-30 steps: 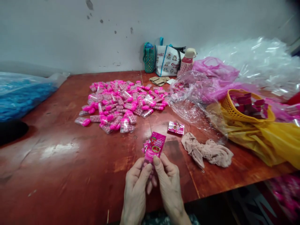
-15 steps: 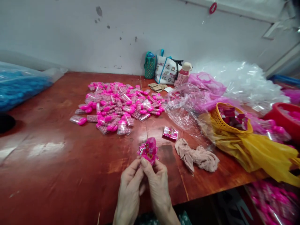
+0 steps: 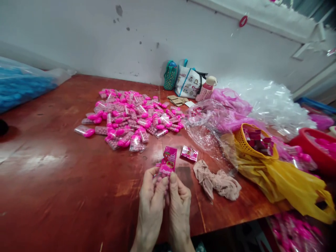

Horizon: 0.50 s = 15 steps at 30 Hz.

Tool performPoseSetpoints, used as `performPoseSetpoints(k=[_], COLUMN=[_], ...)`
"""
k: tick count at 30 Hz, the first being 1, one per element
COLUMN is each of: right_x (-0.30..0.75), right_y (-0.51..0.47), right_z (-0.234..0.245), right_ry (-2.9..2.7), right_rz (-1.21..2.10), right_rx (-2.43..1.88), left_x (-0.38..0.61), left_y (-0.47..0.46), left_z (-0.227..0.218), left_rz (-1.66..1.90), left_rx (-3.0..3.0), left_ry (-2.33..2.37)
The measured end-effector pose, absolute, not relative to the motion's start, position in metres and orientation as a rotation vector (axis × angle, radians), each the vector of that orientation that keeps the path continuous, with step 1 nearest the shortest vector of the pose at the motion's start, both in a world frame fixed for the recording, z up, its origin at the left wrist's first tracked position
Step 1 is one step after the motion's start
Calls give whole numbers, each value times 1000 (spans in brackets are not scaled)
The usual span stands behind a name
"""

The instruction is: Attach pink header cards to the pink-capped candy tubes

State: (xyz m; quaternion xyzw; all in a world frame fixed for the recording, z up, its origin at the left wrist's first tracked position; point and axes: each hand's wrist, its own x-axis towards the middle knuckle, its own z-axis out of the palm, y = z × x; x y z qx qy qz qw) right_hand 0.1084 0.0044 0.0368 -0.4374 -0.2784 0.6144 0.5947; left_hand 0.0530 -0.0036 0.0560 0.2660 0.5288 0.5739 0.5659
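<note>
Between my fingers, near the table's front edge, is a small clear bottle of pink candies (image 3: 158,180), mostly covered by the hands. My left hand (image 3: 150,203) is closed around its left side. A pink printed label (image 3: 169,158) stands up at the bottle's far end, its picture side toward me. My right hand (image 3: 180,201) is closed too, with thumb and fingers pressed on the label's lower edge against the bottle. Just beyond lies a stack of shiny pink labels (image 3: 189,154). A crumpled beige cloth (image 3: 217,180) lies to the right of my right hand.
A heap of pink-capped candy bottles (image 3: 131,119) covers the table's middle. To the right are clear plastic film (image 3: 202,122), a yellow basket (image 3: 243,141) on a yellow bag (image 3: 286,175), and a red basin (image 3: 307,150). A bag of blue items (image 3: 23,85) lies at left.
The label has turned from crumpled-looking to flat and upright. Pink candies now show between my fingers. Both thumbs have shifted, and the whole view has tilted slightly.
</note>
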Motion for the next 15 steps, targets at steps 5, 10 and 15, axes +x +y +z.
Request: performPoseSetpoints(k=[5, 10, 15], right_x=[110, 116, 99], right_y=[5, 24, 19], right_z=[35, 39, 42], right_ry=[-581, -642, -632], right_rz=[1477, 1586, 1514], right_rx=[-1034, -1054, -1153], left_x=[46, 45, 47], left_y=[4, 3, -4], left_z=[53, 53, 47], left_rz=[1310, 1273, 1408], left_rx=[574, 502, 510], left_ry=[1082, 1023, 1188])
